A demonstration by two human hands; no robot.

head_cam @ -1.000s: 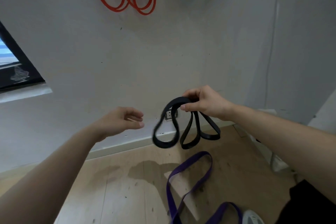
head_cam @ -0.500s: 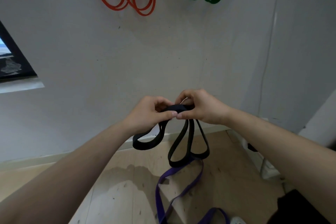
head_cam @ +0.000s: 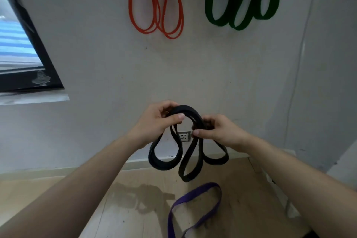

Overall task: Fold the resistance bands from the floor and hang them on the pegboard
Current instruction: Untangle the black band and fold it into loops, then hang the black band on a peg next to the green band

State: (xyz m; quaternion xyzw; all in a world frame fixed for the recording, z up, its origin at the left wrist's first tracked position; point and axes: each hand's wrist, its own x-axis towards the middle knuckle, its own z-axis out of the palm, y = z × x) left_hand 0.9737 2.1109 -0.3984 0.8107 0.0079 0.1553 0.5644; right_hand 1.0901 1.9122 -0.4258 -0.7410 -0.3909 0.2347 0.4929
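A black resistance band [head_cam: 166,162], folded into several loops, hangs in the air in front of the wall. My left hand [head_cam: 156,121] grips its arched top on the left side. My right hand [head_cam: 218,131] pinches the folded strands on the right side, a little lower. The loops dangle below both hands. A purple band [head_cam: 195,208] lies loose on the wooden floor underneath. An orange band [head_cam: 156,6] and a green band [head_cam: 241,2] hang folded on the wall above; their pegs are out of frame.
A black-framed window [head_cam: 29,60] sits at the left. A wall socket [head_cam: 184,137] shows behind the black band just above the skirting. A thin cable [head_cam: 303,48] runs down the wall at the right. A damp stain [head_cam: 141,199] marks the floor.
My left hand came over from the left and took hold of the black band beside my right hand. The hands then spread apart, forming an arch at the top. The view tilted up.
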